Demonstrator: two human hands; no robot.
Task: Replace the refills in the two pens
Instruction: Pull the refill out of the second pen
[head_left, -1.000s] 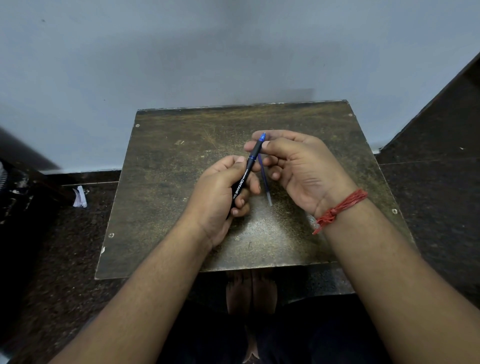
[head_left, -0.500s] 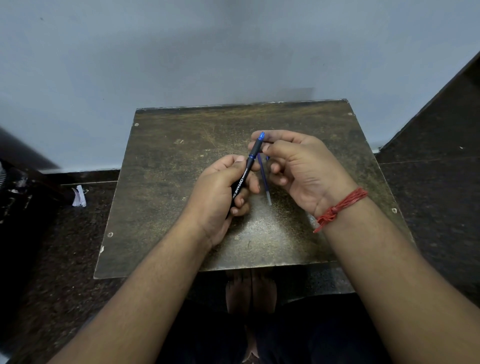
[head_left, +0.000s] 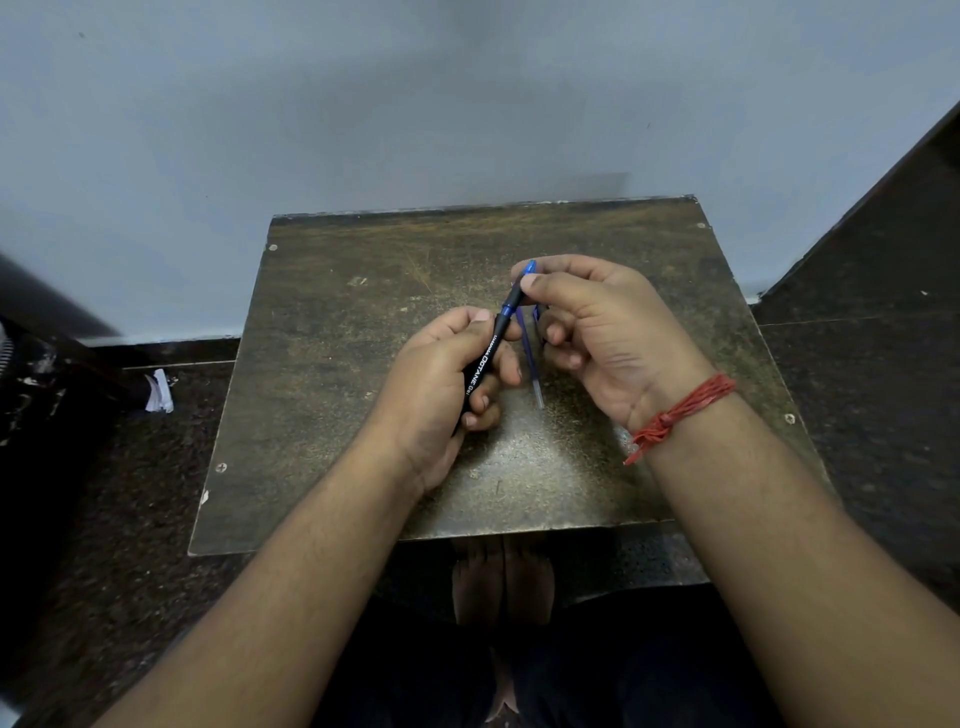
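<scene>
A black pen with white lettering and a blue tip section is gripped around its barrel by my left hand. Thumb and forefinger of my right hand pinch the pen's blue front end near the tip. A thin blue refill hangs down from the lower fingers of my right hand, its clear end just above the tabletop. Both hands hover over the middle of the small worn wooden table. A second pen is not in sight.
The table stands against a pale wall. Dark speckled floor surrounds it, with a white scrap lying at the left. My bare feet show under the table's front edge. A red thread band circles my right wrist.
My right-hand fingers have shifted slightly on the pen's blue tip end. The left hand and the pen barrel stay almost in the same place.
</scene>
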